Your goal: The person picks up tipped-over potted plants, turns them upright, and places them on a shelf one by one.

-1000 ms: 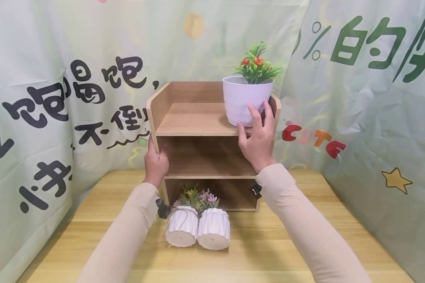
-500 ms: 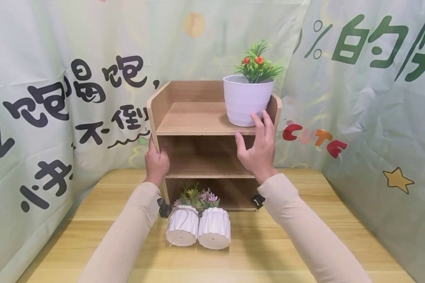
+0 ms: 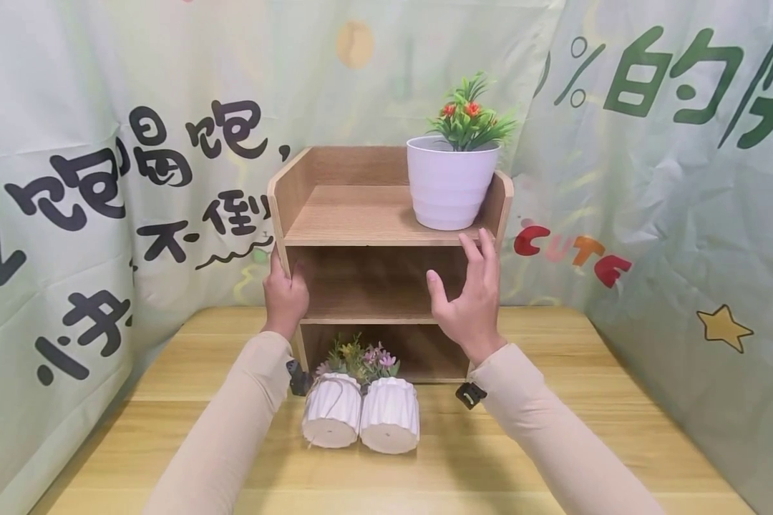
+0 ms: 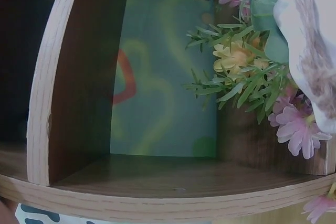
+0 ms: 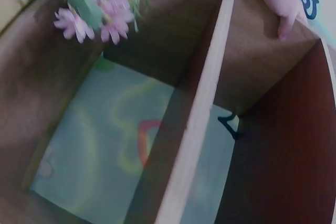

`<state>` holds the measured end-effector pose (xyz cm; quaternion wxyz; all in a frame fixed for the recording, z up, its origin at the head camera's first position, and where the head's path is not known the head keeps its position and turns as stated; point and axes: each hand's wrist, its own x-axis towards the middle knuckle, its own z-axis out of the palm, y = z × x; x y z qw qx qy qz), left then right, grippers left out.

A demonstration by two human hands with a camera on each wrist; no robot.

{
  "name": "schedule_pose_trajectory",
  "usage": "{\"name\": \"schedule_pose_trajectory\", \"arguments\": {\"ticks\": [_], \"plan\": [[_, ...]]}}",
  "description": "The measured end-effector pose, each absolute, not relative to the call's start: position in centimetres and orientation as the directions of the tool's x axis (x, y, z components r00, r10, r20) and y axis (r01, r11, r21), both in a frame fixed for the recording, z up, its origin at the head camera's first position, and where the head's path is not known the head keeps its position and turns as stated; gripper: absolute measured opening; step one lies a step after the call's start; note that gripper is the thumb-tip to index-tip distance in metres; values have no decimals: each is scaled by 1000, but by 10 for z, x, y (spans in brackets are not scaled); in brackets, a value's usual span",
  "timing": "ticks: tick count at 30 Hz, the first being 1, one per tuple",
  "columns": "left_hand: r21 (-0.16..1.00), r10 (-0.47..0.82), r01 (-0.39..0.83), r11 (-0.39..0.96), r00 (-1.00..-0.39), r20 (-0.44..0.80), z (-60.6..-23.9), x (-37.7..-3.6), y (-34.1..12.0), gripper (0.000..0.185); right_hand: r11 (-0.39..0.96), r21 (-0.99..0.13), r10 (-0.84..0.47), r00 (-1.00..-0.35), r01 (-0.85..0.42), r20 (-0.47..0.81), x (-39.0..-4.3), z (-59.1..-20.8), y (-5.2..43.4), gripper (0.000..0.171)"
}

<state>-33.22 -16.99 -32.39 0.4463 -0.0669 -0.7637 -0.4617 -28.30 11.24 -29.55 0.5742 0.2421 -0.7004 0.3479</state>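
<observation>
The cloth wall point(image 3: 373, 93) in front of me is full of writing: "CUTE" point(image 3: 586, 252) in reds and orange, black characters point(image 3: 161, 146) on the left including 喝饱 and 不倒, and green characters point(image 3: 642, 77) on the right with a percent sign and 的.

The white pot point(image 3: 452, 189), holding a green plant point(image 3: 470, 121) with red flowers, stands upright at the right of the shelf's point(image 3: 348, 214) top board. Just below it, the right hand point(image 3: 473, 307) is spread, thumb apart from the fingers; whether its fingertips touch the board's front edge I can't tell. The left hand point(image 3: 286, 297) grips the shelf's left side panel.

On the table point(image 3: 167, 386), a corded pot point(image 3: 331, 411) and a plain pot point(image 3: 389, 416) lie on their sides, bases outward, their pink and yellow flowers point(image 3: 361, 360) toward the bottom compartment.
</observation>
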Motion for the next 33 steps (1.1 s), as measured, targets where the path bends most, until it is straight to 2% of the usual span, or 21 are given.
{"name": "schedule_pose_trajectory", "arguments": {"ticks": [6, 15, 21, 24, 29, 33], "plan": [[647, -315, 509, 568, -592, 742, -323, -331, -170, 50, 602, -272, 75, -286, -751, 955, -272, -316, 108, 62], [642, -311, 510, 572, -589, 746, -323, -331, -169, 51, 559, -434, 78, -476, -707, 876, -254, -352, 102, 67], [647, -312, 504, 573, -595, 740, -322, -331, -169, 50, 498, -624, 81, -684, -603, 725, -240, -373, 96, 68], [646, -315, 506, 572, -592, 742, -323, -331, -169, 49, 471, -701, 87, -763, -535, 640, -236, -383, 94, 68], [634, -318, 520, 572, -572, 756, -324, -333, -168, 46, 403, -820, 99, -872, -405, 479, -228, -394, 91, 71], [630, -322, 524, 573, -563, 762, -324, -333, -168, 44, 354, -882, 102, -924, -312, 368, -224, -400, 88, 72]]}}
